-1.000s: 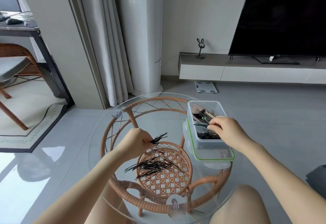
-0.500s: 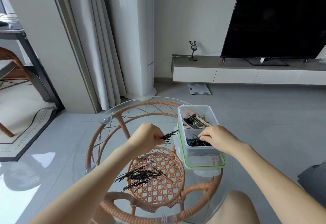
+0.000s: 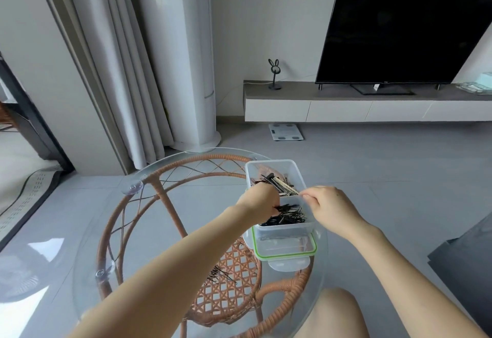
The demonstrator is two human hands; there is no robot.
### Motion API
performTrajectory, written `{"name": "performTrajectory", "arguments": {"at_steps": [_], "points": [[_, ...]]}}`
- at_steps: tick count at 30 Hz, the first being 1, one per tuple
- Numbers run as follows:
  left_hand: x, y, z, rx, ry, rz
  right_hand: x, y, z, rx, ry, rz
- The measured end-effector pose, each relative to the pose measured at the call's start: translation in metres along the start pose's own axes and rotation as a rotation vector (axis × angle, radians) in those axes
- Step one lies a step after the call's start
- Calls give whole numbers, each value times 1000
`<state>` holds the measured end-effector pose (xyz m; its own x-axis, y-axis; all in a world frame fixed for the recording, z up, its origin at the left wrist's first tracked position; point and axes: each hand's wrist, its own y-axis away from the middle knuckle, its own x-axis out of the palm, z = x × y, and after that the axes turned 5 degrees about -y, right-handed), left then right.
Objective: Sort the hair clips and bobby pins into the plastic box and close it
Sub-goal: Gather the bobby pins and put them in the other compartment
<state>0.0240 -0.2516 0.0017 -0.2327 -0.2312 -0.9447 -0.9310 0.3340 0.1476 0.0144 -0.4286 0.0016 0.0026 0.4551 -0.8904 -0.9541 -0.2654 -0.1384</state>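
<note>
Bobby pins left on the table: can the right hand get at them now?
Probably yes, awkwardly. The leftover bobby pins lie on the glass table left of the plastic box, partly under the left forearm. The right hand is at the box rim and would need to skirt the box's near side.

The plastic box (image 3: 277, 228) is clear and smooth; the desk (image 3: 165, 204) is glossy glass over woven rattan; the bobby pins (image 3: 286, 215) look black, thin, wiry.
</note>
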Motion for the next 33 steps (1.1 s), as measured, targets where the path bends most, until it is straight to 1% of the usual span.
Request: {"name": "performTrajectory", "arguments": {"at_steps": [4, 6, 8, 11, 14, 16, 17, 20, 21, 23, 25, 27, 29, 33], "points": [[4, -1, -4, 5, 6, 57, 1, 1, 0, -3, 14, 4], [0, 3, -1, 25, 44, 42, 0, 2, 4, -14, 17, 5], [-6, 10, 5, 32, 117, -47, -1, 4, 11, -32, 1, -3], [-14, 23, 17, -23, 229, -246, -7, 10, 29, -71, -87, -37], [-18, 45, 37, -74, 246, -329, -7, 20, 53, -135, -203, -38], [-16, 63, 56, -125, 212, -364, 0, 29, 71, -192, -246, 16], [-13, 74, 67, -156, 197, -409, 8, 34, 80, -228, -247, 56], [3, 114, 95, -272, 181, -638, 39, 54, 99, -326, -168, 186], [11, 128, 104, -320, 185, -680, 51, 62, 103, -328, -133, 219], [33, 156, 122, -396, 175, -667, 75, 73, 108, -246, -63, 265], [57, 178, 136, -460, 156, -599, 95, 75, 109, -102, -8, 312], [74, 190, 138, -542, 167, -531, 109, 74, 113, -19, -10, 350], [86, 192, 133, -585, 199, -484, 120, 71, 120, -12, -34, 356], [101, 174, 118, -512, 253, -462, 132, 67, 134, -47, -88, 346]]}}
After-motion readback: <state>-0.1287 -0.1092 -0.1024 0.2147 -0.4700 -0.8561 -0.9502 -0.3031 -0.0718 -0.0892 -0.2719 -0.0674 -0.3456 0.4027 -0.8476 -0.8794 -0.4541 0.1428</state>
